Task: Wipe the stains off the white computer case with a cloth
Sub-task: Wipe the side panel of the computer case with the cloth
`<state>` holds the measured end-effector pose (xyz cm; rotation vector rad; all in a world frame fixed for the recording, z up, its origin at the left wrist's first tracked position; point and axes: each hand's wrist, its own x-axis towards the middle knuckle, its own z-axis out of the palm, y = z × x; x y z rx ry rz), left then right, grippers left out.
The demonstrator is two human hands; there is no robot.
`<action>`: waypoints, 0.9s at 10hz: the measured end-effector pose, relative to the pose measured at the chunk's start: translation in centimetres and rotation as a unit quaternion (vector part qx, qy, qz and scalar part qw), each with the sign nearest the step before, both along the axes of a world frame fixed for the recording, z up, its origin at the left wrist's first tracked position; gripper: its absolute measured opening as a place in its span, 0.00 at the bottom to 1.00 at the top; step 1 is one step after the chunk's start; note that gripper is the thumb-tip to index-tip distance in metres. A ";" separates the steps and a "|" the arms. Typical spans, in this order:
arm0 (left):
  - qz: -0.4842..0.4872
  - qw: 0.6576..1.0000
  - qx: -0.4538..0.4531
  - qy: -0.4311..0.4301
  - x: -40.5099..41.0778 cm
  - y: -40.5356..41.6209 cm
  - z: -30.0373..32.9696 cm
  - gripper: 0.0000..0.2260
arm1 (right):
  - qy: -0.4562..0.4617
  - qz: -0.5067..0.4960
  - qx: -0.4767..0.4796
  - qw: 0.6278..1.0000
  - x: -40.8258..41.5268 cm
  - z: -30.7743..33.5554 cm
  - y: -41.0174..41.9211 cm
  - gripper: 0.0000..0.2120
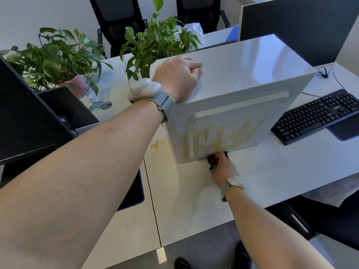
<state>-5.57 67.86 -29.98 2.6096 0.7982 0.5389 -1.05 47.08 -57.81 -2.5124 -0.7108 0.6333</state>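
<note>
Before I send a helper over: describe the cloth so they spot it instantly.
Find the white computer case standing on the desk. At its bottom edge the right hand grips the cloth, a small dark wad, the only dark thing against the yellowish stains.

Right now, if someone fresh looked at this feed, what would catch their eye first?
The yellowish-brown stains streaked across the lower side panel of the white computer case, which stands on the desk. Next, the right hand gripping a dark cloth at the panel's bottom edge, while the left hand rests on the case's top, by two leafy potted plants.
</note>
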 end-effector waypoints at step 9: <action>0.004 0.999 0.018 0.027 -0.4 -0.7 0.7 0.15 | 0.577 -0.457 0.368 0.568 -8.4 8.2 6.3 0.24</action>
